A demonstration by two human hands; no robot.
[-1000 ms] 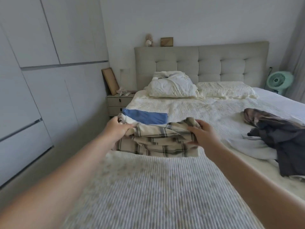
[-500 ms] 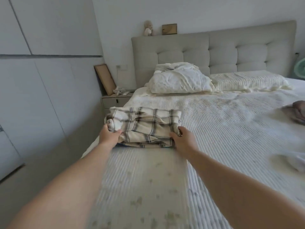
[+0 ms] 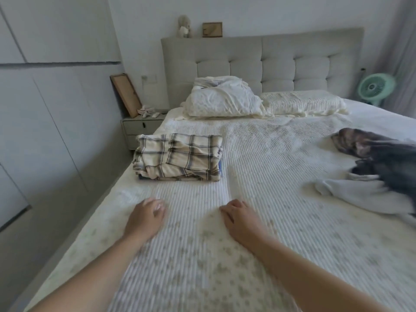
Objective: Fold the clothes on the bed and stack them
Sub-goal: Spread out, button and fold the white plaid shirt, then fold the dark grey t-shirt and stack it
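Left hand: over the bed, fingers loosely curled, holding nothing; blurred, so whether it touches the cover cannot be told.
Right hand: just right of the left, palm down, fingers relaxed, holding nothing.
Folded stack: plaid garment on top, a blue edge showing beneath at its right side; lies ahead of both hands, near the bed's left edge, apart from them. Looks squared and finished.
Unfolded pile: dark garment and a pale one beneath it, crumpled, on the bed's right side, well apart from the stack.
Key relation: pile lies forward and to the right; right hand is the nearer. Its long axis runs roughly left to right.
Judgement: next garment comes from this pile; a rightward reach is needed.
Background: pillows, headboard, green fan.
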